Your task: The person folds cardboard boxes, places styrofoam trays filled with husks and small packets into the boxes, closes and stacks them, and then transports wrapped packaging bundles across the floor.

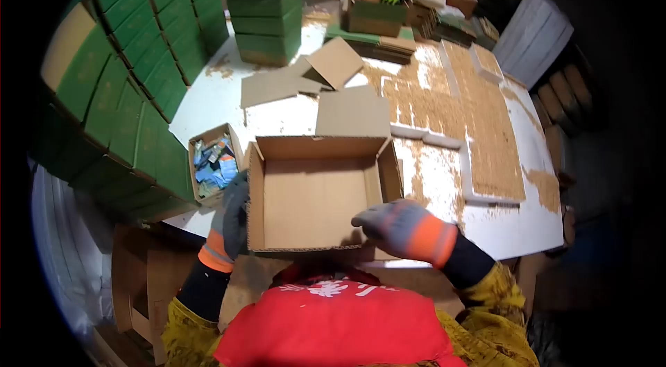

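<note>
An open-topped cardboard box (316, 193) is held in front of me at the table's near edge, with nothing inside it. My left hand (237, 213), in a grey glove with an orange cuff, grips its left side; the box wall partly hides the fingers. At the front right corner, my right hand (402, 227), gloved alike, is closed on the box edge with fingertips reaching over the inside. A flat cardboard flap (355, 112) lies just beyond the box.
Tall stacks of green boxes (132, 117) line the left side. A small carton (196, 180) holds blue packets. Loose cardboard pieces (335, 62) and white trays of brown granular material (485, 131) cover the table (541, 218). Across it, a gloved person handles a box (374, 16).
</note>
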Demonstrator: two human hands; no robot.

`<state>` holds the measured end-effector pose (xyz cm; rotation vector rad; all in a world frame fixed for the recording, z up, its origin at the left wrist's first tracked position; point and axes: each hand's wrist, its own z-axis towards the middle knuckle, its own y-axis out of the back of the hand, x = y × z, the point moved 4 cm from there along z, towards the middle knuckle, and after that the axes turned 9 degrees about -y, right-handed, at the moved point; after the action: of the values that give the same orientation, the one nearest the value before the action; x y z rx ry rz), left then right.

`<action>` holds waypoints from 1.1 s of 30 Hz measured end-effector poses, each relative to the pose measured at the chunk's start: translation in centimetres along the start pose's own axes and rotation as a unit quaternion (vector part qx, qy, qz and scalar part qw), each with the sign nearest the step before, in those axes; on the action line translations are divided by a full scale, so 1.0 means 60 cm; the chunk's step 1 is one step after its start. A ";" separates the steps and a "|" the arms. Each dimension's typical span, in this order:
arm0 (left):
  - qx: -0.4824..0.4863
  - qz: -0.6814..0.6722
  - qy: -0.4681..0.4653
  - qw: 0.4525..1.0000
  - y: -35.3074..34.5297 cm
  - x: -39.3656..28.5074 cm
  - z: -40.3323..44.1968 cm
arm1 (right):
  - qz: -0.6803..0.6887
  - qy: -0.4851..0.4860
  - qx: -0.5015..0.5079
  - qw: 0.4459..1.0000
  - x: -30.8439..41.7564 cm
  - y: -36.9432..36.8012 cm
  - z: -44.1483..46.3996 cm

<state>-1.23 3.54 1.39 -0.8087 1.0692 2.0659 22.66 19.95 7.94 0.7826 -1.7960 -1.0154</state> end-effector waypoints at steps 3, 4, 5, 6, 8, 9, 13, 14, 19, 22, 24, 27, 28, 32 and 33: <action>-0.027 0.056 0.044 0.997 -0.044 -0.015 0.011 | -0.098 -0.028 0.155 0.983 -0.039 -0.034 0.008; -0.031 0.045 0.050 0.997 -0.039 0.002 0.005 | -0.065 -0.008 0.090 0.994 -0.040 -0.013 0.000; -0.031 0.039 0.065 0.997 -0.027 0.008 -0.008 | -0.021 0.016 0.031 0.999 -0.034 0.008 -0.019; 0.001 0.108 0.006 0.994 -0.010 -0.025 0.008 | 0.082 0.046 -0.058 0.994 -0.028 0.049 -0.036; 0.009 0.048 0.009 0.999 -0.009 0.004 -0.024 | 0.369 -0.019 -0.108 0.923 -0.084 0.081 -0.078; -0.009 -0.060 0.068 0.996 -0.018 0.037 -0.040 | 0.527 -0.081 -0.130 0.836 -0.123 0.086 -0.093; -0.061 -0.441 0.341 0.828 -0.085 0.094 -0.058 | 0.624 -0.130 -0.130 0.760 -0.236 -0.043 -0.042; -0.015 -0.317 0.327 0.890 -0.093 0.108 -0.044 | 0.501 -0.140 -0.132 0.843 -0.262 -0.105 -0.013; -0.019 -0.111 0.352 0.929 -0.130 0.137 -0.039 | 0.542 -0.223 -0.154 0.796 -0.167 -0.157 0.038; -0.021 -0.148 0.342 0.928 -0.124 0.093 -0.042 | 0.488 -0.188 -0.175 0.834 -0.201 -0.177 0.032; -0.038 -0.278 0.339 0.898 -0.127 0.018 -0.015 | 0.476 -0.183 -0.147 0.848 -0.224 -0.181 0.025; -0.072 -0.185 0.297 0.934 -0.110 0.007 -0.029 | 0.525 -0.068 -0.115 0.841 -0.235 -0.188 0.026; -0.070 -0.134 0.283 0.947 -0.099 0.007 -0.037 | 0.597 -0.035 -0.103 0.795 -0.216 -0.170 0.027; -0.156 -0.314 0.284 0.892 0.017 -0.049 0.000 | 0.720 0.038 -0.109 0.684 -0.184 -0.156 0.056; -0.173 -0.333 0.243 0.895 0.051 -0.051 -0.001 | 0.849 0.071 -0.072 0.519 -0.136 -0.115 0.063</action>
<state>-1.80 1.28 5.06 -1.6708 0.5215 1.4934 23.03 24.73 -2.35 -1.0330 -1.3235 0.3159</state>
